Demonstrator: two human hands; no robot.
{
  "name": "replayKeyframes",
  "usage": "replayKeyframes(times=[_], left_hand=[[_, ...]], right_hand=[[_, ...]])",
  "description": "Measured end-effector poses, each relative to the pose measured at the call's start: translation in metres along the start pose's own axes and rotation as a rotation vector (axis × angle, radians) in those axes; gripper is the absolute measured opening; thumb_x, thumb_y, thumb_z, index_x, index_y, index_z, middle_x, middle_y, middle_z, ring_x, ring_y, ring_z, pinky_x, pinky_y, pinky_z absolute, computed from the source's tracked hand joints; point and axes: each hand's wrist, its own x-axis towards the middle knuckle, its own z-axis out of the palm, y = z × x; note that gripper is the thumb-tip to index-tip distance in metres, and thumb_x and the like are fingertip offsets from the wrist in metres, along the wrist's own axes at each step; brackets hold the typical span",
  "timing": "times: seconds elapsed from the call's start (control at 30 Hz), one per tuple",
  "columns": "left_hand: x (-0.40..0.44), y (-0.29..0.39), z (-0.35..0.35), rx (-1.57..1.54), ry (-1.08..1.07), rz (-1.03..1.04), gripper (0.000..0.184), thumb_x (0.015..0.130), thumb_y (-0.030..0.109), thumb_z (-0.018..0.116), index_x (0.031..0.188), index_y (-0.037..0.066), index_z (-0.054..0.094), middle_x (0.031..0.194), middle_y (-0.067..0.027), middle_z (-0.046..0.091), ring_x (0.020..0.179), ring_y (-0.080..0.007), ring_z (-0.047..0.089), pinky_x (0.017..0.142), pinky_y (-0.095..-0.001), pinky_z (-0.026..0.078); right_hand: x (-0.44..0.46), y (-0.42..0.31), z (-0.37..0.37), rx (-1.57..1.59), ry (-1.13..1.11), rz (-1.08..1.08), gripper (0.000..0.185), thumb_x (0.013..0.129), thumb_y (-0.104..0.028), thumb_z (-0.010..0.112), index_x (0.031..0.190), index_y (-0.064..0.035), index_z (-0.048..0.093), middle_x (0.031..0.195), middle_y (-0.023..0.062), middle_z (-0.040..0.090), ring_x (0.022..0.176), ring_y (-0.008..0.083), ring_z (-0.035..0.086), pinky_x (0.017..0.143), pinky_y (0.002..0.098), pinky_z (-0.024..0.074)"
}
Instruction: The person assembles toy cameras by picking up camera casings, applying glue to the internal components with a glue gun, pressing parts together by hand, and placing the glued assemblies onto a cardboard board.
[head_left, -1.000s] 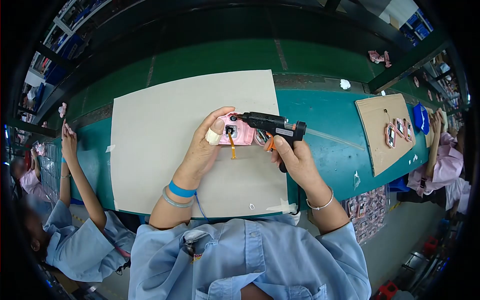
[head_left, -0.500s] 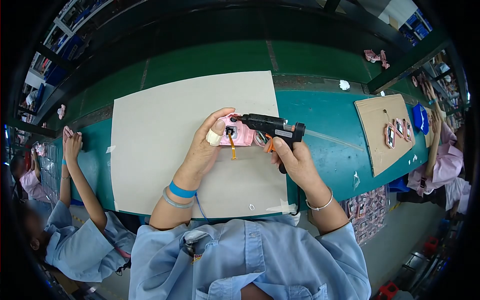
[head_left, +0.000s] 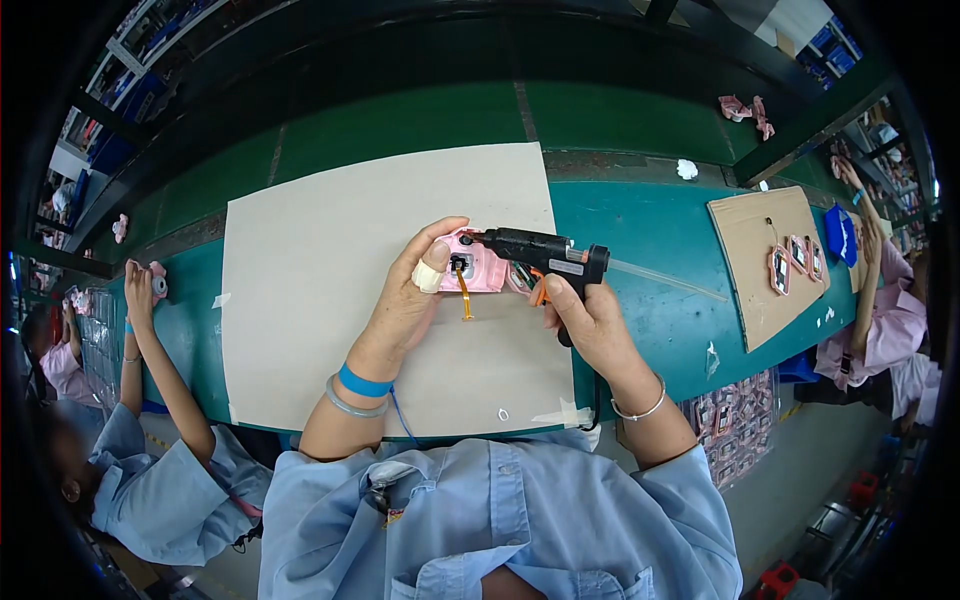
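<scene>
My left hand (head_left: 408,285) is closed around the left side of a pink plastic housing (head_left: 487,270), with a wrapped thumb on it. A small black camera module sits in the housing's opening, and an orange ribbon cable (head_left: 465,298) hangs from it over the near edge. In my right hand (head_left: 590,322) is a black glue gun (head_left: 530,245) with an orange trigger. Its nozzle is at the housing's upper left part, by my left fingers; exact contact cannot be made out. A clear glue stick (head_left: 668,281) juts from the gun's back.
A large grey cardboard sheet (head_left: 300,300) is taped to the green table (head_left: 640,220). On the right, brown cardboard (head_left: 745,240) bears several pink-rimmed parts (head_left: 780,270). A bag of similar parts (head_left: 735,425) lies below the table edge. Co-workers sit left (head_left: 170,480) and right (head_left: 875,310).
My hands, the glue gun and the pink housing stay almost still. The co-worker's hands at the left have shifted, and a pinkish part now shows beside them.
</scene>
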Motion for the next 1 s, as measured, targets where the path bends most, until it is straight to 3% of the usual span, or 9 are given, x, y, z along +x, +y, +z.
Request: replayKeyframes(times=[1.0], left_hand=[[-0.0006,0.0021,0.0027,0.040,-0.003,0.016,0.043,0.095,0.034,0.049,0.126,0.004,0.049,0.119,-0.0155,0.053,0.110,-0.0235,0.052,0.093,-0.0311,0.042]], right_hand=[[0.0006,0.0065,-0.0031,-0.118,0.023,0.000,0.025,0.094,-0.025,0.052,0.083,-0.0033,0.058,0.069,0.0029,0.056,0.051,0.0088,0.048,0.044,0.0218,0.0391]])
